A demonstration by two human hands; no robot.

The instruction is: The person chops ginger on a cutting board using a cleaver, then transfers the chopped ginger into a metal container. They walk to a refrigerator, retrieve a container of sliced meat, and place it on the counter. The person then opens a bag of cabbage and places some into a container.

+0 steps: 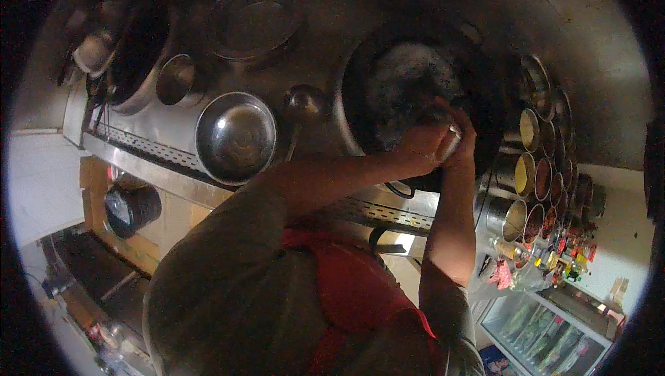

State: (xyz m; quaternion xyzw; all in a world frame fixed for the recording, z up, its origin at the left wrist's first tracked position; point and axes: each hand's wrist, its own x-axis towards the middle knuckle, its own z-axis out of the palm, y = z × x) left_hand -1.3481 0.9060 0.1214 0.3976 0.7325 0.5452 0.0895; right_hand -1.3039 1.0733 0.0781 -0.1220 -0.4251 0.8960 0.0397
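My left hand point(423, 145) and my right hand point(464, 129) are close together over a large dark wok point(358, 80). A small pale object point(453, 139) shows between them, and both hands appear closed around it. Its lower part is hidden by my fingers, so I cannot tell what it is. Inside the wok, a greyish, foamy-looking patch point(415, 64) lies beyond my hands. The wok's near loop handle point(401, 190) sticks out below my left wrist. Shadow hides much of the wok's right side.
Left of the wok are a ladle point(304, 99), a steel bowl point(236, 137), a metal pot point(176, 80) and a round lid-like piece point(257, 23). Several ingredient containers point(524, 174) and bottles point(574, 267) line the right side. A glass-fronted cabinet point(545, 332) stands at lower right.
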